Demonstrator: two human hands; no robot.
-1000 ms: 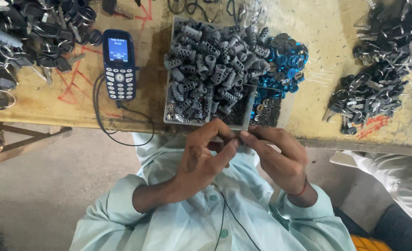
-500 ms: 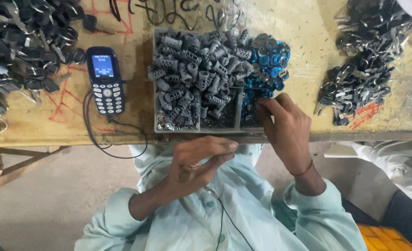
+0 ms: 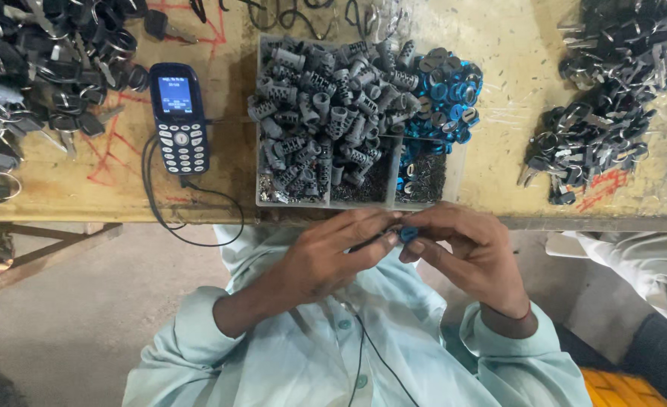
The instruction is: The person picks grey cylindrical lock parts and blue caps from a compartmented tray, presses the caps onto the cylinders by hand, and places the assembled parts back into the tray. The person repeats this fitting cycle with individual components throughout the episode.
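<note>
Blue cap [image 3: 408, 234] sits pinched in my right hand [image 3: 469, 252] grip, touching the dark cylinder [image 3: 371, 241] my left hand [image 3: 326, 260] holds, its axis pointing rightward, below the tabletop [image 3: 499, 173] edge.

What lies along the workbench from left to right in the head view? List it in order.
Pile of dark keys and rings → blue keypad phone → tray's grey cylinder parts → blue round caps → second pile of dark keys.

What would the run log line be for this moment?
left hand: holds dark part | right hand: pinches blue ring | tray: grey cylinders
</note>
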